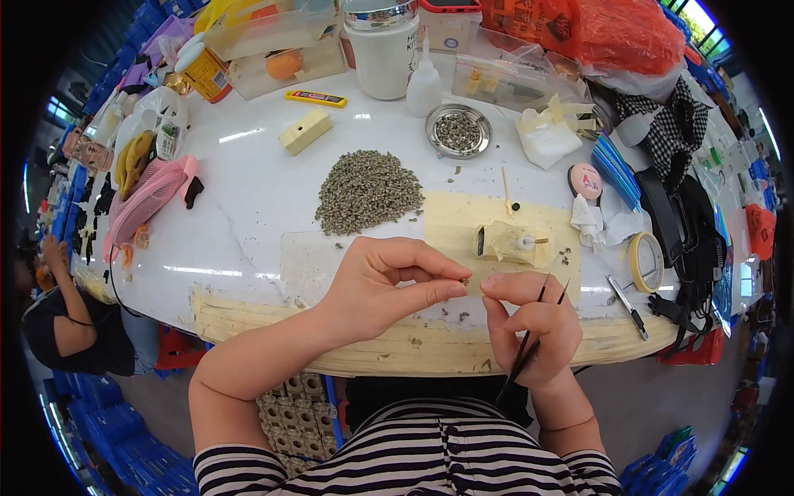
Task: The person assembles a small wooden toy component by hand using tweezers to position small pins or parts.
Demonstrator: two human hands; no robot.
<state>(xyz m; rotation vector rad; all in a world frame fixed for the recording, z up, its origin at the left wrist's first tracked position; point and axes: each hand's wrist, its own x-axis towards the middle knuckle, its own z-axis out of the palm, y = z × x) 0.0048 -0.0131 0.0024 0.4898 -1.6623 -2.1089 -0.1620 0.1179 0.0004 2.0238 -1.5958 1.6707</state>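
The piece (465, 282) pinched between the two hands is too small to make out; only a dark speck shows at the fingertips. The tweezers' (529, 335) lower end is lost against the striped shirt (413, 455), and the right palm hides their middle. A person (62, 318) at the left rim is cut off by the picture's edge.

A round metal dish (458, 131) near the table's far side holds grey bits like those in the loose pile (366, 190) beside it. Clear plastic boxes (281, 50) at the far edge hold an orange fruit and other things that cannot be told apart. A white jar (381, 50) with a metal lid stands next to them, contents unseen.

The left hand (380, 285) is curled, thumb and forefinger closed on the piece. The right hand (529, 326) meets it tip to tip, its forefinger touching the piece, while the other fingers are folded around the tweezers, whose two tips stick up past the knuckles. The piece sits between both hands, just above the table's (248, 207) near edge, in front of a small yellow block (506, 242).
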